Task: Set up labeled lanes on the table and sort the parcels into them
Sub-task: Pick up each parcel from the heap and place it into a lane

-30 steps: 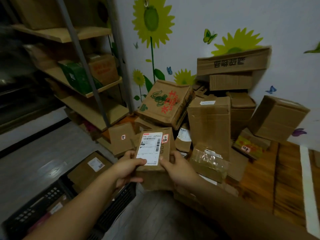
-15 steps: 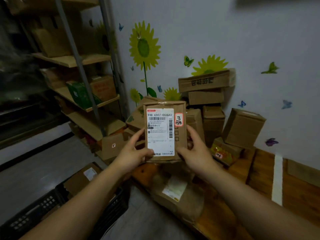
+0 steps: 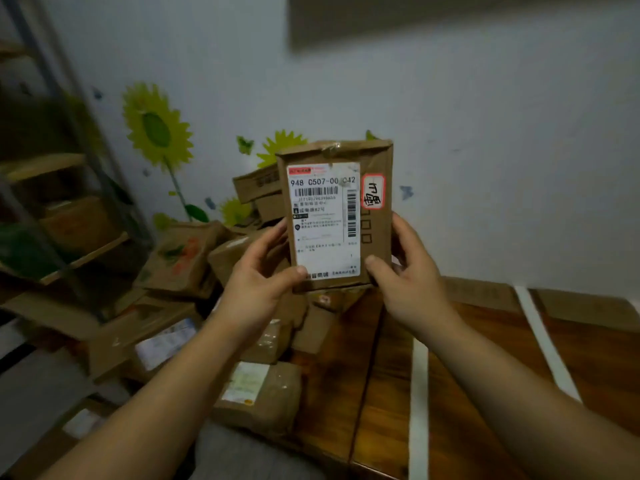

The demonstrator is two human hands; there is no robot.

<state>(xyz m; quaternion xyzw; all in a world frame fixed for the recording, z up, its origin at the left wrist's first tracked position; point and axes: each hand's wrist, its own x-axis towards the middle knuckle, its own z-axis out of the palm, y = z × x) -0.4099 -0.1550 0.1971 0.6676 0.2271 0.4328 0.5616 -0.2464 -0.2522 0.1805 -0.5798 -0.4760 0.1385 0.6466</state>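
Observation:
I hold a small brown cardboard parcel upright in front of me, its white shipping label and a red-edged handwritten sticker facing me. My left hand grips its lower left edge, thumb on the label. My right hand grips the lower right edge, thumb on the front. Below lies the wooden table with white tape strips marking lanes. A heap of other parcels sits behind and to the left.
A metal shelf rack with boxes stands at the left. More parcels lie at the table's near left end and on the floor. The white wall with sunflower stickers is behind the table.
I lifted the parcel from the heap and turned it upright toward me. My view rose and swung right, so the taped table now fills the lower right.

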